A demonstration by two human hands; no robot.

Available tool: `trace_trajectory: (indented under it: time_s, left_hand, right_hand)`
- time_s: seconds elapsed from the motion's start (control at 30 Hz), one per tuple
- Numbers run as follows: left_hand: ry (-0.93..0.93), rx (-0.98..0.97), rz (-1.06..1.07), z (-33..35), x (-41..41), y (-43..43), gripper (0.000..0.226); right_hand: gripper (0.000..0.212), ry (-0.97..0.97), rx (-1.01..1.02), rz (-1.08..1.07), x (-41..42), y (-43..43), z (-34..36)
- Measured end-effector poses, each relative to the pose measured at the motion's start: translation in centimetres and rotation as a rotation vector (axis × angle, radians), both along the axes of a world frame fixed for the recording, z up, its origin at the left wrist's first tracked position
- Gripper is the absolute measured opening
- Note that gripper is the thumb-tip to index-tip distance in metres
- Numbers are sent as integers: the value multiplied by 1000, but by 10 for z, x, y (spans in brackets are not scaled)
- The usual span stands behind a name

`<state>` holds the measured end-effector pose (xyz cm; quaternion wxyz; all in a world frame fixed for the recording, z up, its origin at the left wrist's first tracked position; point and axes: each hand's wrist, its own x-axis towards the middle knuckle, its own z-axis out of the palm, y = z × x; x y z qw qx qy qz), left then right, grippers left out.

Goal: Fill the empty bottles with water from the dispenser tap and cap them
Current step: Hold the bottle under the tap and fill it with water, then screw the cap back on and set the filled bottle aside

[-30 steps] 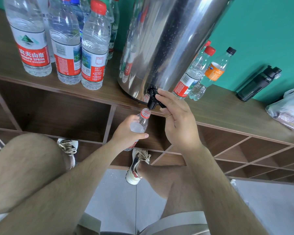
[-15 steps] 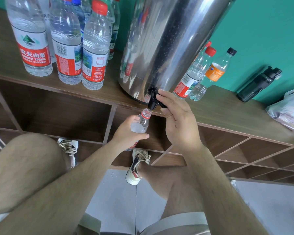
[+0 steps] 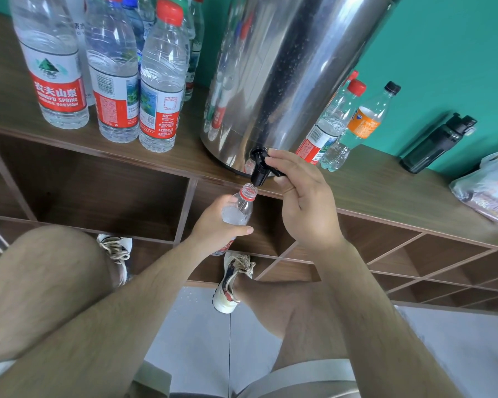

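The left hand [image 3: 213, 225] is gripping an uncapped bottle [image 3: 239, 209], fingers curled round its shoulder, holding its mouth just under the black tap [image 3: 260, 168] of the steel dispenser [image 3: 285, 76]; the right hand [image 3: 305, 202] is pinching the tap's lever between fingertips and thumb; capped bottles [image 3: 158, 81] are standing on the shelf [image 3: 385, 191] beside it.

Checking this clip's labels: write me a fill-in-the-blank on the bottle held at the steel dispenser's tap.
1. The left hand grips a clear plastic bottle whose mouth, bearing no ____, sits under the black tap of the shiny steel dispenser.
2. The right hand holds the tap's lever; the gripped bottle's neck ring is ____.
3. The clear bottle with an orange label has a ____ cap.
Missing words: cap; red; black.
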<state>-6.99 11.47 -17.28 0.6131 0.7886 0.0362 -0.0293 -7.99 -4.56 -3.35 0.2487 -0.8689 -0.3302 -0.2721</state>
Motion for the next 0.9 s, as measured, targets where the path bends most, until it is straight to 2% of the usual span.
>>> trace_trajectory:
  time_s: [0.3,0.6,0.67,0.77,0.9]
  left_hand:
    - [-4,-17,-4,-2,0,0,77]
    - [-11,-7,20,-1,-1,-1,77]
    - [-13,-3,20,0,-2,-1,76]
    - [-19,9,17,-1,-2,-1,78]
    - [-25,6,14,0,-2,-1,77]
  right_hand:
    - [28,41,39,41,8,2,10]
    - [28,211,50,-41,26,19,39]
    - [29,234,144,-61,23,12,35]
    - [26,278,321,-210,22,-5,19]
    - [33,474,107,-463,38,-28,-9]
